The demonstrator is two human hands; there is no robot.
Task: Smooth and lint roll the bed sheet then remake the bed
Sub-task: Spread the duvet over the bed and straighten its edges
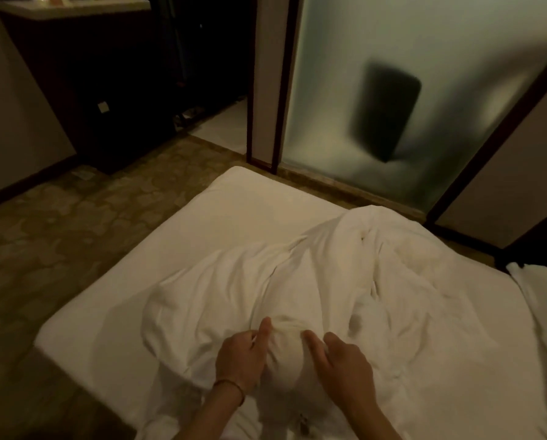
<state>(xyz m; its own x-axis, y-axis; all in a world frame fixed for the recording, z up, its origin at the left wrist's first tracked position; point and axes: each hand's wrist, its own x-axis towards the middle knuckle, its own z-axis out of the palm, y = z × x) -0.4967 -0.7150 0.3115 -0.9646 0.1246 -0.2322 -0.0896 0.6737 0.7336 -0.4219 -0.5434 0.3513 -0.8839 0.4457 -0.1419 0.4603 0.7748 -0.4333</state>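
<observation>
Nearest to you, both of your forearms reach in from the bottom edge, and a thin band sits around your left wrist (231,386). Your left hand (242,357) has its fingers curled into a bunch of white cloth, thumb raised against the gather — it is gripping the duvet (313,281). Your right hand (340,360) lies just beside it on the same bunch, with the thumb and forefinger closed into the fabric, pinching it. The duvet is heaped and creased across the middle of the bed, rising to a hump on the far right side. Under it the bed sheet (202,223) lies flat and smooth over the mattress, bare along the left side and at the far corner. At the right edge a second piece of white bedding (539,290) shows, partly cut off. Left of the bed is patterned carpet (59,233). Farther off stand a dark cabinet (85,74) on the left and a frosted glass panel (377,90) with a dark, blurred shape behind it.
</observation>
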